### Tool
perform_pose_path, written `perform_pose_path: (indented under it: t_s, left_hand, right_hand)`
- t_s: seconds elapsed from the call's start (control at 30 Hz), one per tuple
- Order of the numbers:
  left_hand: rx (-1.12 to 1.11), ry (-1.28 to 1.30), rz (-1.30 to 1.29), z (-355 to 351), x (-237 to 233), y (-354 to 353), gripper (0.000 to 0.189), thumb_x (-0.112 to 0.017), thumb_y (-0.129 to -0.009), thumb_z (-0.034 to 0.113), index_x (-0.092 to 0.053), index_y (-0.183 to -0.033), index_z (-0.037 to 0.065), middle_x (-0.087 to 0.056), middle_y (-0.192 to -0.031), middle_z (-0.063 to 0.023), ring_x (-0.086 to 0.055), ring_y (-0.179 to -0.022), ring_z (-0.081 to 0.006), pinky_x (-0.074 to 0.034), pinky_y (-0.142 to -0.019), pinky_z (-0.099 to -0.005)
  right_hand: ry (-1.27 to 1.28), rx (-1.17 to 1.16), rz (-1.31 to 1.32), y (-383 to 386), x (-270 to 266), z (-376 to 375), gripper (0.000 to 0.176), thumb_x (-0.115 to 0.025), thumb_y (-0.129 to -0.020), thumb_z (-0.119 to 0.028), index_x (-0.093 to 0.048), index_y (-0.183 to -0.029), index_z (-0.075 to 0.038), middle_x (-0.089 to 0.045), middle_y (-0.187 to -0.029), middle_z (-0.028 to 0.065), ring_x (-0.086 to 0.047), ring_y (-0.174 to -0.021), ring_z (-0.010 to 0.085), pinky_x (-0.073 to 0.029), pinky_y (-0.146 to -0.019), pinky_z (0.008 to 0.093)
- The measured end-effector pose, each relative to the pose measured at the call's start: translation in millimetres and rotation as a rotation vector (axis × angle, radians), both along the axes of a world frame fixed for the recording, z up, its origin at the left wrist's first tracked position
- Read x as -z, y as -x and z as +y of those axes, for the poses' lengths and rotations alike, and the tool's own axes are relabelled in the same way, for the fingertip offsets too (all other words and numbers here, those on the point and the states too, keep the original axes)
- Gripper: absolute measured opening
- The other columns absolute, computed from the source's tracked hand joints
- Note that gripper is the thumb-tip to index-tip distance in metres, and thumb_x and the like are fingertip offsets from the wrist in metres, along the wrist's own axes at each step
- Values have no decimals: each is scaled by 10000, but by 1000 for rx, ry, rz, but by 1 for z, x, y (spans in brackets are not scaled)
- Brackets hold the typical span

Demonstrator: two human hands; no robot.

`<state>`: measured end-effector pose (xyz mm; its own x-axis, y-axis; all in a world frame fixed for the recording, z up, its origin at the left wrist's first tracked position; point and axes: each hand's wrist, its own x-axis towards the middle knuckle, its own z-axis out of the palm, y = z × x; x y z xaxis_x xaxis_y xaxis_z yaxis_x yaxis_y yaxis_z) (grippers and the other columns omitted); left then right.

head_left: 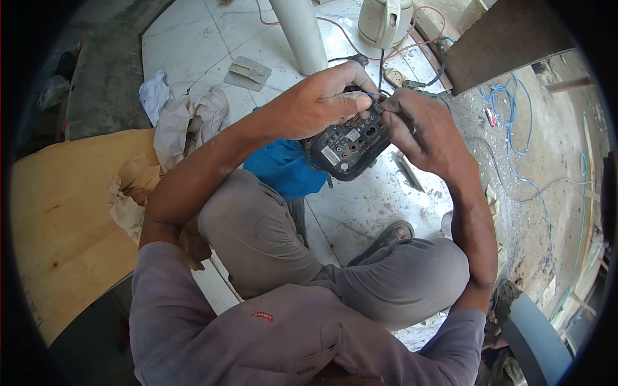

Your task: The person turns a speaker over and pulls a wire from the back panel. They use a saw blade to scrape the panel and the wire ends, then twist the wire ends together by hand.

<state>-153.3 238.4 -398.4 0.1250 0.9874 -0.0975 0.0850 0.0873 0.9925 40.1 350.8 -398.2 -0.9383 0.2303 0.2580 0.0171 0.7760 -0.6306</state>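
A black electronic box (351, 143) with a panel of jacks, knobs and small white labels is held up over my knees, tilted. My left hand (325, 103) is closed over its far left edge, the thumb stretched across the top. At the upper right corner of the box, my right hand (421, 125) has its fingers pinched together. What those fingertips hold is too small to make out; a thin blue wire shows close by. A blue cloth or bag (283, 168) hangs beneath the box, by my left knee.
A white kettle (385, 22) and a pale pipe (299, 35) stand ahead on the tiles. A flat trowel-like float (248, 73), crumpled bags (193, 122) and a plywood sheet (77, 206) lie leftward. Blue cable (508, 122) trails over dusty floor at right.
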Motion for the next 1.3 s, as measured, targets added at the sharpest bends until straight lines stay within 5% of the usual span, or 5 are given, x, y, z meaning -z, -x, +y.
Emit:
perform_pose_path:
  t_s: [0.27,0.5,0.6,0.8,1.3]
  left_hand:
    - [141,-78,373,5,5,2,256,-558,-909,201,-514,-1070,7,-590,-870,-191,-586,-824,-306,-430,-741,-400]
    - [-3,-130,280,2,6,19,235,-530,-921,199,-527,-1068,17,-596,-864,-95,-528,-720,-132,-441,-640,-286]
    - [-76,-47,138,-7,2,25,259,-520,-945,221,-536,-1117,27,-565,-817,-56,-509,-729,-99,-431,-643,-259]
    - [47,36,194,-11,8,21,276,-521,-953,234,-547,-1145,36,-569,-854,-61,-533,-802,-119,-441,-738,-268]
    - [148,-43,358,-7,7,20,247,-567,-937,236,-586,-1068,27,-596,-1001,-72,-554,-933,-146,-430,-855,-286]
  right_hand:
    - [2,-89,-67,-3,1,3,167,-641,-797,-62,-603,-952,-16,-585,-749,139,-601,-681,337,-477,-621,405]
    - [766,-81,-282,-22,5,26,218,-597,-904,-152,-656,-842,48,-655,-767,99,-605,-654,133,-480,-578,270]
    - [1002,-239,-688,-41,41,12,183,-561,-881,-120,-669,-921,22,-681,-884,164,-665,-772,208,-537,-705,317]
    - [-26,-383,-469,-61,243,-104,435,-571,-870,-218,-515,-1290,-117,-544,-1274,132,-574,-1100,300,-418,-991,408]
    - [198,-12,-372,-135,294,-139,350,-589,-823,-76,-534,-1163,-13,-529,-1173,149,-520,-1077,325,-448,-898,414]
